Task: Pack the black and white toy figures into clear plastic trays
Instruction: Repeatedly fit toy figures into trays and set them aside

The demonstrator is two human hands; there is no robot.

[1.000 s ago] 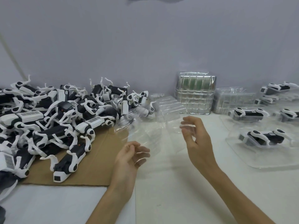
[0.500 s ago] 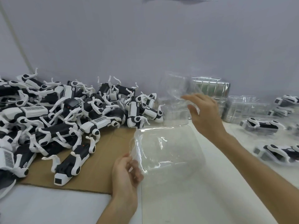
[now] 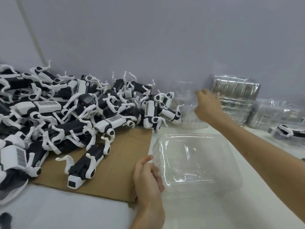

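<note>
The step in hand looks like setting out an empty tray before any figure goes in; the clear tray [image 3: 196, 161] lies open side up on the white table [image 3: 214, 212], just right of the cardboard sheet [image 3: 118, 172], with nothing in it; the left hand [image 3: 148, 177] pinches its left rim between thumb and curled fingers; the right hand [image 3: 208, 105] reaches across to a second clear tray [image 3: 188, 116], which stands on edge near the wall between the heap and the stack of trays [image 3: 236, 98]; its fingers are at that tray's upper edge, but through clear plastic and blur I cannot tell whether they grip or merely touch; the toy figures [image 3: 69, 113] lie in a tangled heap on the cardboard and against the wall, legs interlocked; the nearest figure [image 3: 85, 166] lies at the heap's front edge, near the left hand; at the far right a packed figure [image 3: 287, 131] appears to sit in clear plastic; by my judgement, filling this tray has not begun; the next move calls for the right hand to be done with the second tray, then for one figure, likeliest the nearest, to be lifted free of the tangle and turned to suit the tray's hollow; the thin plastic probably flexes and slides, so the pinch on the rim matters
</note>
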